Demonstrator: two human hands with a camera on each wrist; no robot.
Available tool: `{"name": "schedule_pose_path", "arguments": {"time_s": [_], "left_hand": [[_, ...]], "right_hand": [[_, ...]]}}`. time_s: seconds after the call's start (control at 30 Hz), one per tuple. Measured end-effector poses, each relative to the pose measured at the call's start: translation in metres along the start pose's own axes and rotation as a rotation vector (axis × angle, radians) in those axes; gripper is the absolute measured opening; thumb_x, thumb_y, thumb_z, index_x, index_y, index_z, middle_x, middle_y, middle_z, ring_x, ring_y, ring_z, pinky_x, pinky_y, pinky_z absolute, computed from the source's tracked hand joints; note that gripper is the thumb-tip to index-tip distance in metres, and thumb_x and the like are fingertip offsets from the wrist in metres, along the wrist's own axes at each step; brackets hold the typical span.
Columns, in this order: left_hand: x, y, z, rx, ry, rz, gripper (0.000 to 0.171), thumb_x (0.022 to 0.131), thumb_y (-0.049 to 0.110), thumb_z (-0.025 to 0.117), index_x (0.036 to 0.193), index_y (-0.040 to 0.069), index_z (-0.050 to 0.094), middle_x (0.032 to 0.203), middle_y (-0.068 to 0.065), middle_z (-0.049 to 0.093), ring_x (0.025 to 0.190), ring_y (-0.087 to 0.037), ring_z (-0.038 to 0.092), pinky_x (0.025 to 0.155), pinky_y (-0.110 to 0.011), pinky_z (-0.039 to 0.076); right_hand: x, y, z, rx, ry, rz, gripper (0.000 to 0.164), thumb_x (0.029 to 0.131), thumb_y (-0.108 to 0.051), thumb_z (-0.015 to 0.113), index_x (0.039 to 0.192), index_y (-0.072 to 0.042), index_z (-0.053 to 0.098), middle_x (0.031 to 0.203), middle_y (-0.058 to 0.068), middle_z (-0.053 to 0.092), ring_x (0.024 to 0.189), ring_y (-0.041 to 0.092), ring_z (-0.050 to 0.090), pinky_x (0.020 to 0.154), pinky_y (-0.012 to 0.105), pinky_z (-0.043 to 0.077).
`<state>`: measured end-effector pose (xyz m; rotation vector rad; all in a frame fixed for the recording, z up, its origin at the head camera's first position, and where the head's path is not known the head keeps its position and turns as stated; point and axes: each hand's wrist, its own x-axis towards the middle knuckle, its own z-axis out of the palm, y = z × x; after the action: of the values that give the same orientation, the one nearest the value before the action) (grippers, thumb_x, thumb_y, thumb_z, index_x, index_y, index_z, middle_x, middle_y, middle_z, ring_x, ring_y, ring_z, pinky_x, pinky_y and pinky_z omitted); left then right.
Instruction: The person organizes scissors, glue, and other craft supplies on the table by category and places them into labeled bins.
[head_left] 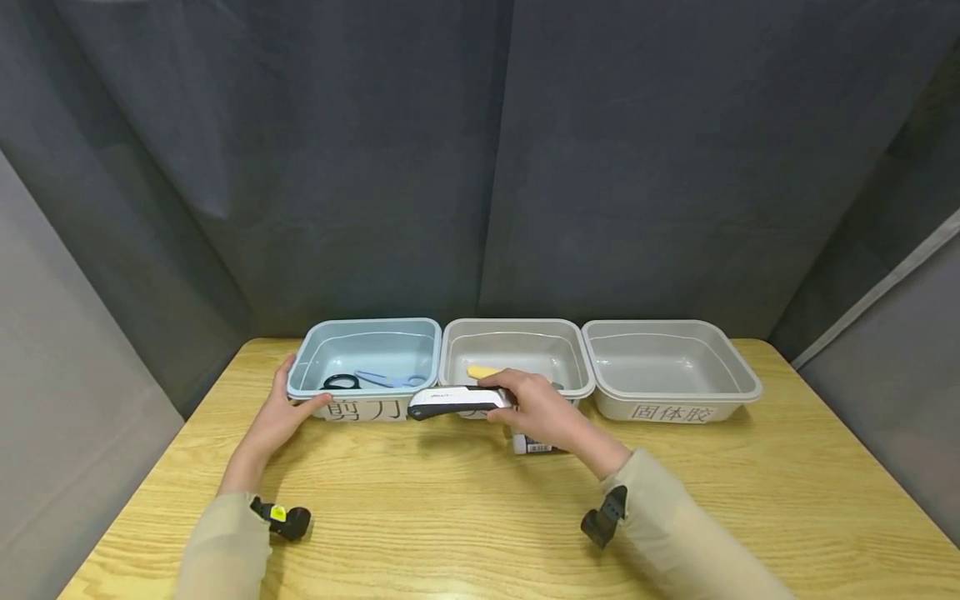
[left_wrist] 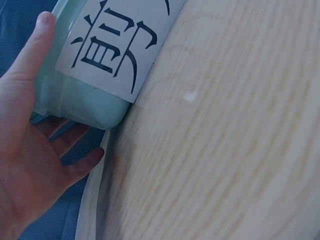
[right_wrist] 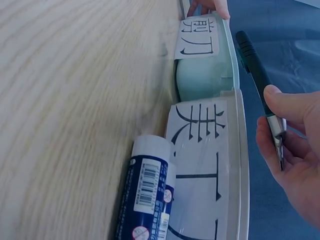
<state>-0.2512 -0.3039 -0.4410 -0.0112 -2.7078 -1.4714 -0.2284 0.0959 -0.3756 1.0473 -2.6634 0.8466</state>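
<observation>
My right hand [head_left: 543, 408] pinches a white-and-black utility knife [head_left: 457, 400] between thumb and fingers, over the front rim of the middle grey bin [head_left: 517, 323]. The knife lies roughly level, its black end towards the blue bin [head_left: 375, 322]. At that blue bin's front left corner is my left hand [head_left: 279, 417], thumb along the front rim and fingers spread by the side. Inside the blue bin are light blue scissors [head_left: 382, 380] and a black handle loop [head_left: 341, 382]. Part of a yellow object [head_left: 482, 372] shows in the middle bin behind my right hand.
Two glue sticks [right_wrist: 145, 190] with white caps lie against the front of the middle bin. To the right stands another grey bin [head_left: 667, 392] with a label on its front. A dark curtain [head_left: 480, 167] hangs behind the wooden table [head_left: 450, 517].
</observation>
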Motion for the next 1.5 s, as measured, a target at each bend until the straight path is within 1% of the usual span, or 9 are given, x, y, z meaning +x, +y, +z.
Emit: {"name": "schedule_pose_path", "arguments": {"time_s": [0.2, 0.3, 0.43, 0.57, 0.77, 1.0, 1.2, 1.33, 1.5], "left_hand": [[-0.001, 0.0, 0.001, -0.006, -0.003, 0.007, 0.102, 0.081, 0.04, 0.066, 0.146, 0.018, -0.009, 0.151, -0.018, 0.009, 0.136, -0.038, 0.014, 0.106, -0.06, 0.014], [-0.001, 0.0, 0.001, -0.012, -0.003, 0.017, 0.102, 0.081, 0.038, 0.067, 0.146, 0.017, -0.008, 0.151, -0.019, 0.01, 0.136, -0.038, 0.015, 0.106, -0.059, 0.014], [-0.001, 0.0, 0.001, -0.018, 0.004, 0.027, 0.101, 0.081, 0.037, 0.067, 0.146, 0.015, -0.007, 0.15, -0.019, 0.011, 0.136, -0.038, 0.015, 0.106, -0.058, 0.014], [-0.003, -0.001, 0.0, -0.019, 0.004, 0.009, 0.102, 0.08, 0.038, 0.067, 0.146, 0.016, -0.008, 0.151, -0.018, 0.009, 0.136, -0.038, 0.014, 0.106, -0.059, 0.013], [-0.004, -0.003, 0.0, -0.022, 0.004, -0.002, 0.103, 0.08, 0.039, 0.067, 0.146, 0.016, -0.009, 0.152, -0.017, 0.006, 0.136, -0.037, 0.013, 0.106, -0.059, 0.013], [-0.004, -0.003, 0.0, -0.015, 0.007, 0.001, 0.103, 0.08, 0.039, 0.067, 0.146, 0.016, -0.008, 0.151, -0.017, 0.008, 0.136, -0.038, 0.014, 0.106, -0.059, 0.013], [-0.004, -0.002, 0.001, -0.014, 0.009, 0.007, 0.102, 0.08, 0.039, 0.067, 0.146, 0.015, -0.007, 0.151, -0.018, 0.009, 0.135, -0.038, 0.015, 0.106, -0.059, 0.014], [-0.004, -0.002, 0.001, -0.01, 0.01, 0.006, 0.103, 0.08, 0.039, 0.067, 0.146, 0.014, -0.007, 0.151, -0.018, 0.009, 0.135, -0.038, 0.015, 0.106, -0.059, 0.014], [-0.004, -0.003, 0.001, -0.006, 0.009, 0.004, 0.103, 0.08, 0.04, 0.067, 0.146, 0.015, -0.007, 0.151, -0.018, 0.009, 0.136, -0.038, 0.015, 0.106, -0.059, 0.014]], "right_hand": [[0.0, 0.005, -0.006, 0.002, 0.005, 0.029, 0.041, 0.079, -0.015, 0.071, 0.118, -0.009, 0.058, 0.098, 0.001, 0.062, 0.07, 0.009, 0.047, 0.061, 0.022, 0.041], [0.0, 0.011, -0.01, 0.003, 0.01, 0.043, 0.042, 0.08, -0.013, 0.069, 0.12, -0.008, 0.057, 0.092, 0.001, 0.059, 0.066, 0.009, 0.044, 0.057, 0.022, 0.04], [0.002, 0.017, -0.014, -0.03, 0.036, 0.046, 0.04, 0.082, -0.014, 0.068, 0.12, -0.006, 0.057, 0.084, -0.001, 0.055, 0.065, 0.009, 0.043, 0.057, 0.023, 0.039], [0.002, 0.021, -0.016, -0.056, 0.031, 0.055, 0.04, 0.084, -0.015, 0.065, 0.121, -0.003, 0.055, 0.081, -0.001, 0.052, 0.065, 0.009, 0.041, 0.058, 0.023, 0.037], [0.001, 0.029, -0.015, -0.062, 0.017, 0.084, 0.041, 0.086, -0.013, 0.063, 0.123, -0.002, 0.053, 0.085, 0.0, 0.052, 0.066, 0.009, 0.041, 0.058, 0.024, 0.038], [0.002, 0.043, -0.015, -0.08, 0.044, 0.128, 0.04, 0.085, -0.011, 0.063, 0.123, -0.001, 0.053, 0.087, 0.004, 0.054, 0.067, 0.012, 0.043, 0.059, 0.027, 0.038], [0.003, 0.053, -0.016, -0.094, 0.047, 0.185, 0.039, 0.085, -0.012, 0.063, 0.122, -0.004, 0.054, 0.084, 0.003, 0.054, 0.065, 0.012, 0.043, 0.057, 0.027, 0.037], [0.005, 0.056, -0.016, -0.108, 0.047, 0.175, 0.04, 0.085, -0.013, 0.064, 0.122, -0.003, 0.054, 0.084, 0.003, 0.054, 0.065, 0.012, 0.043, 0.057, 0.026, 0.037], [0.009, 0.059, -0.017, -0.118, 0.052, 0.157, 0.04, 0.083, -0.012, 0.065, 0.12, 0.0, 0.055, 0.076, 0.002, 0.051, 0.062, 0.011, 0.042, 0.057, 0.026, 0.036]]}}
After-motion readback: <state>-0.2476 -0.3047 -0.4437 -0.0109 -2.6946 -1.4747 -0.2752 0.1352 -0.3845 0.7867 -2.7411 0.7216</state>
